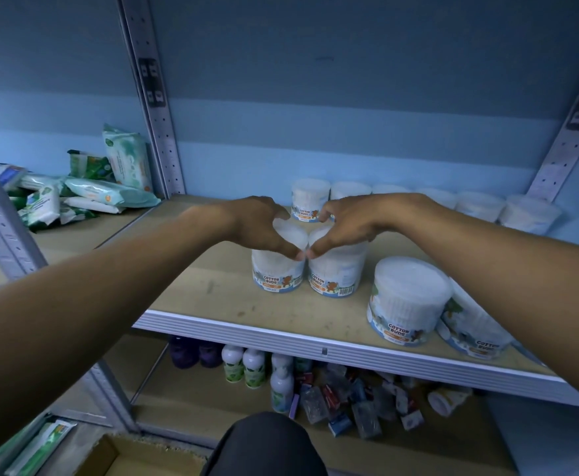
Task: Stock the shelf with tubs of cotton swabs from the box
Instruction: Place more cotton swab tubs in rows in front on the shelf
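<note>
Two clear tubs of cotton swabs stand side by side on the wooden shelf (212,297). My left hand (260,225) grips the left tub (277,273) from above, fingers curled over its lid. My right hand (346,221) grips the right tub (336,276) the same way, thumbs nearly meeting between them. A row of tubs (310,201) lines the back of the shelf. Two more tubs stand at the front right, one upright (408,304), the other tilted (473,324) behind my right forearm. The cardboard box (126,458) sits open at the bottom left.
Packs of wet wipes (109,194) lie piled on the neighbouring shelf to the left. Perforated metal uprights (154,108) frame the bay. Below, bottles (246,365) and small packets (349,400) fill the lower shelf. My knee (267,444) is at the bottom centre.
</note>
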`<move>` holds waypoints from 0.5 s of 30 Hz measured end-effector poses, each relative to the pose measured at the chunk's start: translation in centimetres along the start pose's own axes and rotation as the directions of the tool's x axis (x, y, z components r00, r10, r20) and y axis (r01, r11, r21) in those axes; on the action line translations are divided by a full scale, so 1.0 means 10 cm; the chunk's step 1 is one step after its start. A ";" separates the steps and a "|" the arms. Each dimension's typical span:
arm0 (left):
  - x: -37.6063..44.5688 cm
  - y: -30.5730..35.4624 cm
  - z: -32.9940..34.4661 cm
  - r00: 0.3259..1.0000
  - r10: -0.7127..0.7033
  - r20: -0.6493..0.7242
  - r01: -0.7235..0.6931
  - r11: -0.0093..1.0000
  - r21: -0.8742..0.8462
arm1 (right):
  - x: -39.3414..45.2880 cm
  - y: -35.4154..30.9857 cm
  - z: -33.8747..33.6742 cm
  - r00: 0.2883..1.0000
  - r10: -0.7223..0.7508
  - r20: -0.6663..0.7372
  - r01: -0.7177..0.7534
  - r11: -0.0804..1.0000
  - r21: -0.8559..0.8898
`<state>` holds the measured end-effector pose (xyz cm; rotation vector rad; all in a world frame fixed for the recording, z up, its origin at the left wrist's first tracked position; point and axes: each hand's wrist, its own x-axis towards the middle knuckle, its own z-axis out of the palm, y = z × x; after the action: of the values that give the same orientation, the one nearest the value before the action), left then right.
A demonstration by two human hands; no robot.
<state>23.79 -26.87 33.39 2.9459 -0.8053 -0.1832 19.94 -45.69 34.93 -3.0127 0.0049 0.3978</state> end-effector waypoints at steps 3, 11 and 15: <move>0.01 0.00 -0.01 0.999 -0.038 0.031 0.037 0.999 0.029 | -0.01 -0.02 -0.03 0.998 0.054 0.016 -0.054 0.999 0.001; -0.06 0.09 -0.09 0.995 -0.016 0.096 0.013 0.999 0.037 | -0.15 -0.09 -0.06 0.997 0.024 0.078 -0.024 1.000 -0.006; -0.13 0.09 -0.10 0.994 0.006 0.110 -0.010 0.999 0.037 | -0.21 -0.10 -0.04 0.996 -0.013 0.090 0.015 1.000 -0.020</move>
<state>22.40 -26.89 34.61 2.9895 -0.8426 -0.3358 18.03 -44.81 35.98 -3.0101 -0.0272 0.5348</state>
